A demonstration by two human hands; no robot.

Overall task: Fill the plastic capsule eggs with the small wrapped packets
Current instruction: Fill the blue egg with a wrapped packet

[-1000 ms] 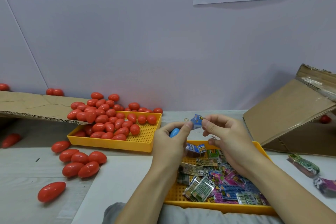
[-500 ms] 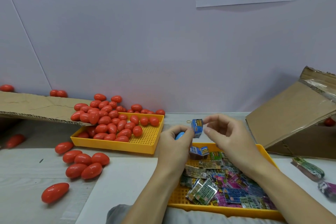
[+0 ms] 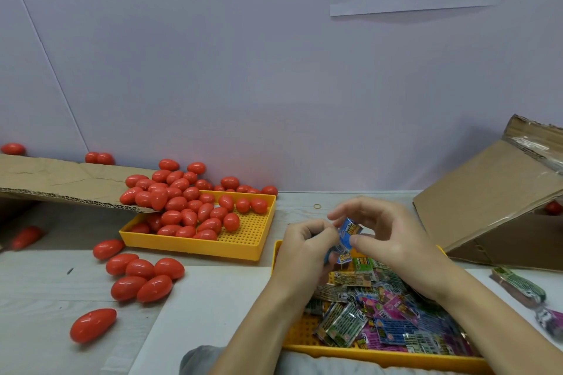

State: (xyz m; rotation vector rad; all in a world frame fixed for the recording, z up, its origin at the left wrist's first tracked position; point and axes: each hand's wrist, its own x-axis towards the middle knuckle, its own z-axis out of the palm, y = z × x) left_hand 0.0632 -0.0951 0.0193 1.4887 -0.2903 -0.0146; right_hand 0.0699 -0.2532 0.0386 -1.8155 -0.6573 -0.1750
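a blue wrapped packet [image 3: 349, 234] is being pinched by the thumb and fingers of the right hand [image 3: 393, 240], above the far left corner of the yellow packet tray [image 3: 380, 355]. it is being judged light, thin and crinkly, soft enough to fold, with a slick film that could slip; its folded edges are being judged the best hold. the left hand [image 3: 306, 249] is being kept curled round a blue capsule half [image 3: 327, 257], mostly hidden, at about eight o'clock of the packet and just beside it. that shell is being judged stiff, smooth and light, best gripped round its girth. both wrists are being held raised, knuckles up, fingertips meeting. closed red capsule eggs [image 3: 182, 207] are lying heaped in the second yellow tray [image 3: 243, 248] at nine o'clock.
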